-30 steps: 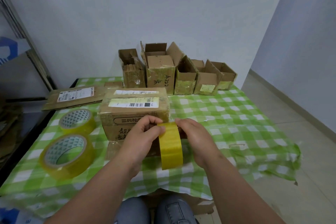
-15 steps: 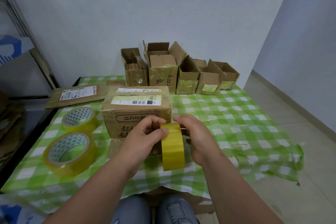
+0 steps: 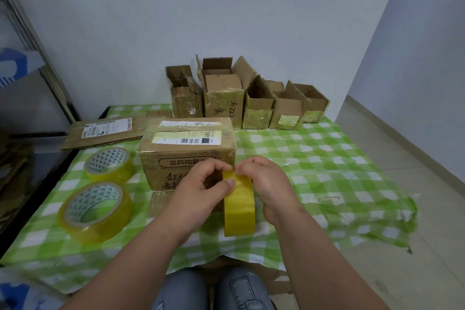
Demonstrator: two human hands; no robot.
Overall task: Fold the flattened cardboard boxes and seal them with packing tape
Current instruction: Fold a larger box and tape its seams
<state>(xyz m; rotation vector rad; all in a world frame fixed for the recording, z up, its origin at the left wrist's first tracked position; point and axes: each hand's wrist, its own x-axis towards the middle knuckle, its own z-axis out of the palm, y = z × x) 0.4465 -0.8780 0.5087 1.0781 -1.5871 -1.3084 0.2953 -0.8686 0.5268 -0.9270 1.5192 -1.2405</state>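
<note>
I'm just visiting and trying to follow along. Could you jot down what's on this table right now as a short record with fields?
Surface: table with green checked cloth
Left hand: gripping the upright yellow tape roll
Right hand: fingers pinching at the roll's top edge
Box in front: closed labelled cardboard box, just behind the hands
Spare tape: two tape rolls lying flat, left side
Back row: open cardboard boxes by the wall
Unfolded stock: flattened cardboard box, far left

Tape rolls: three (image 3: 239, 205) (image 3: 109, 164) (image 3: 95, 211)
Open boxes: five (image 3: 224, 98)
Closed box: one (image 3: 187, 151)
Flattened box: one (image 3: 105, 131)
Hands: two (image 3: 201, 189) (image 3: 269, 184)
</note>
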